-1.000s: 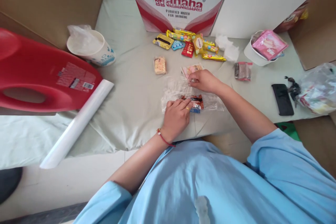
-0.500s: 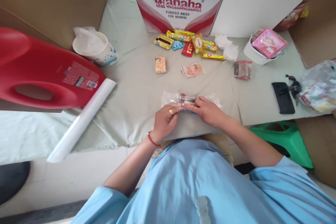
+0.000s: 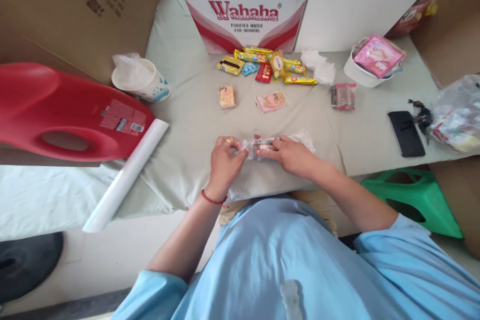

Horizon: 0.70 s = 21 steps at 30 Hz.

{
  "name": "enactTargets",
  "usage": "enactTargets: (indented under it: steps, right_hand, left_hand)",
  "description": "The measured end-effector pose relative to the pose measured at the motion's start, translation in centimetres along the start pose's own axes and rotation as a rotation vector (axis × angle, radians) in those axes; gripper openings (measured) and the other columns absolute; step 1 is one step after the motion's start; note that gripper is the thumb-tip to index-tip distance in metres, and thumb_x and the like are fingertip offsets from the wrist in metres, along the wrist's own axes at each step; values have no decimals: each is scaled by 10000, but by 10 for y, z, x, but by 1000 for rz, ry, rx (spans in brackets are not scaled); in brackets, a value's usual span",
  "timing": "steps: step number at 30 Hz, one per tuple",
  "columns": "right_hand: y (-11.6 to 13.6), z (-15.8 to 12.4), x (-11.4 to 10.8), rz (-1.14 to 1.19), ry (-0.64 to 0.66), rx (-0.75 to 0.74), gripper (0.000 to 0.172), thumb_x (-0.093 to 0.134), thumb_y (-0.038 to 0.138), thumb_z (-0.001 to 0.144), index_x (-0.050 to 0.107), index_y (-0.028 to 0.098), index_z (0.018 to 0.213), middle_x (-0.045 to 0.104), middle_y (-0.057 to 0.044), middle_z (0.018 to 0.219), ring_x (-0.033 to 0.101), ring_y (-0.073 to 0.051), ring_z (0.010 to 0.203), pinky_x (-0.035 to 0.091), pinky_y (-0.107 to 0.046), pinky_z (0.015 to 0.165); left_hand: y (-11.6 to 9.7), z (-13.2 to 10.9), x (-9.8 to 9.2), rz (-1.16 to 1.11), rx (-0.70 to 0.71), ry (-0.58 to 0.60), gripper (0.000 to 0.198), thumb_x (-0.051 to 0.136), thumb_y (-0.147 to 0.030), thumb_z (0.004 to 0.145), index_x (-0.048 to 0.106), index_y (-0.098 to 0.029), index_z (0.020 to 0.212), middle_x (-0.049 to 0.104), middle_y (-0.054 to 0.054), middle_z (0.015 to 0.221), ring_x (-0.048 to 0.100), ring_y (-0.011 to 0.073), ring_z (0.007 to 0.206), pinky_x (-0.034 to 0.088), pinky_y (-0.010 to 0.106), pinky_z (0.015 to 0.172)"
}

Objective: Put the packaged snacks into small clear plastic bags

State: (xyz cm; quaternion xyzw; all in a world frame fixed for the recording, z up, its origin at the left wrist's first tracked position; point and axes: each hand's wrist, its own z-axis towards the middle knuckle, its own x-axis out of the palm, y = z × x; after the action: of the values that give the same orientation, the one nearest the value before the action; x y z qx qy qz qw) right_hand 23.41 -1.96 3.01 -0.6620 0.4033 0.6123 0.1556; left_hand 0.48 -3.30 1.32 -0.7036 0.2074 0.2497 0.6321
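A small bundle of snack packets (image 3: 267, 143) lies near the table's front edge, wound in clear plastic wrap (image 3: 305, 139). My left hand (image 3: 225, 164) is closed, thumb and fingers pinching the left end of the wrap. My right hand (image 3: 295, 158) grips the bundle from the right, its fingers lying over the packets. What exactly is inside is partly hidden by my fingers and the shiny film. Beyond the bundle lie a small biscuit packet (image 3: 227, 96), a pink snack packet (image 3: 271, 101) and a dark red-edged packet (image 3: 343, 96).
Several yellow, red and blue snacks (image 3: 262, 62) lie before a Wahaha carton (image 3: 245, 10). At left are a red jug (image 3: 75, 110), a white roll (image 3: 125, 175) and a paper cup (image 3: 157, 85). A snack-filled tub (image 3: 362, 72), a phone (image 3: 407, 135) and a plastic bag (image 3: 457, 115) stand right.
My left hand has moved left from the bundle's middle and pulled the wrap's left end between thumb and fingers. My right hand stays on the bundle. The view has shifted slightly.
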Motion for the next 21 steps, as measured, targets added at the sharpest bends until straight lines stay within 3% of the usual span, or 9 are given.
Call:
enactTargets:
  steps: [3,6,9,12,14,16,18,19,21]
  right_hand:
    - [0,2,3,16,-8,-46,487,465,135,1069,628,319,1489,634,-99,1076,519,-254,996,428,-328,809]
    - [-3,-1,9,2,-46,-91,429,460,109,1046,680,215,1399,627,-135,1087,516,-280,1055,478,-400,914]
    - [-15,-15,13,84,-104,-148,497,473,67,995,632,193,1449,631,-175,1219,518,-309,1195,493,-475,1008]
    - [-31,-35,10,285,-145,-289,584,510,140,1000,505,234,1576,632,-163,1392,522,-304,1327,487,-505,1080]
    - [-40,-46,9,399,-202,-301,573,491,211,1033,470,275,1603,646,-125,1438,552,-284,1340,486,-498,1105]
    - [-47,-50,13,403,-328,-100,516,460,278,1062,506,277,1576,687,-126,1350,604,-295,1248,510,-504,1072]
    - [-50,-50,23,301,-459,225,504,514,370,1048,564,221,1527,678,-168,1235,598,-345,1176,516,-557,1040]
    - [-51,-49,30,241,-497,361,521,576,407,1016,597,188,1489,652,-191,1221,572,-374,1187,503,-592,1046]
    - [-51,-48,41,171,-516,486,469,682,401,939,692,161,1342,596,-226,1297,493,-423,1290,451,-641,1101]
  left_hand:
    - [-24,-8,6,-109,0,31,134,672,-269,813,569,-223,741,624,-24,730,612,157,739,505,284,760]
    - [-40,-7,23,-183,34,59,87,627,-251,870,643,-209,796,683,-6,788,633,151,744,499,274,740]
    - [-45,-5,35,-193,97,105,222,538,-271,968,715,-199,856,732,31,895,676,164,822,527,291,789]
    - [-42,-8,40,-119,268,137,289,475,-214,993,753,-202,914,741,57,1033,691,192,1023,545,340,957]
    - [-37,-12,42,-4,397,140,294,478,-173,976,766,-201,1028,727,76,1140,665,216,1129,529,392,1048]
    - [-33,-17,46,159,478,133,315,504,-154,958,753,-193,1147,711,102,1227,645,245,1163,526,429,1058]
    - [-30,-23,50,323,519,130,358,525,-146,951,726,-189,1245,691,129,1320,630,277,1194,534,445,1028]
    - [-29,-26,52,392,529,130,375,533,-145,951,715,-189,1275,682,138,1357,622,293,1212,540,448,1007]
    - [-29,-30,55,488,538,127,398,538,-147,958,699,-197,1318,672,143,1399,609,309,1237,551,446,969]
